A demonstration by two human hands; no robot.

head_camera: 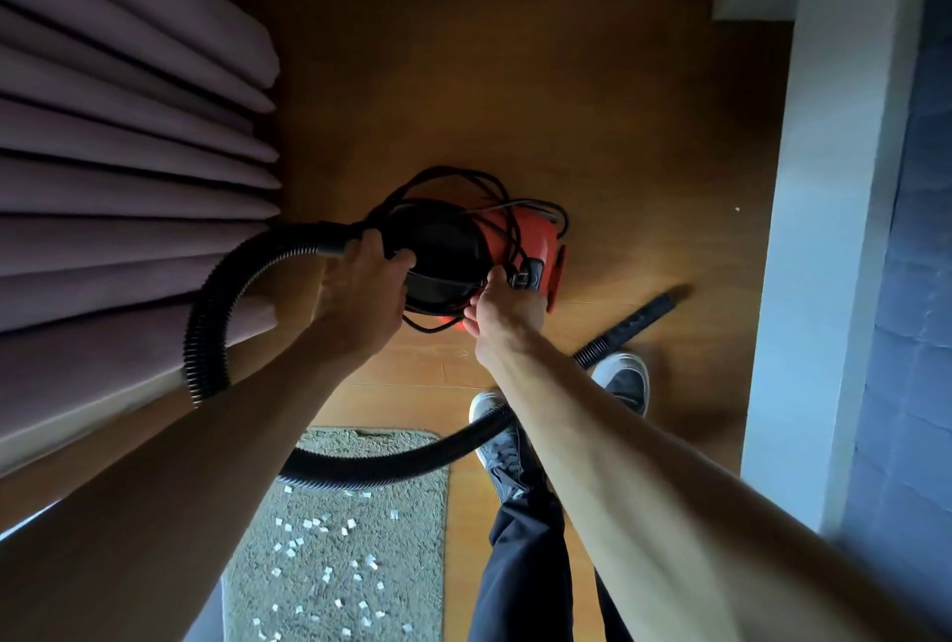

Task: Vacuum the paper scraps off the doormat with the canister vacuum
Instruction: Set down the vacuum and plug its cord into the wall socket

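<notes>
An orange and black canister vacuum (536, 234) sits on the wooden floor, with a black power cord (453, 185) looped loosely over its top. My left hand (360, 281) is closed on the black hose (216, 312) where it joins the canister. My right hand (502, 314) pinches the cord at the canister's near edge. The hose curves down to the left, crosses the grey doormat (412, 512) and ends in a black nozzle (639, 319) lying on the floor to the right. Several small white paper scraps (319, 543) are scattered over the mat.
Purple curtain folds (118, 152) hang along the left. A white wall or door frame (834, 229) stands at the right. My two feet in dark sneakers (623, 378) rest on the floor beside the mat.
</notes>
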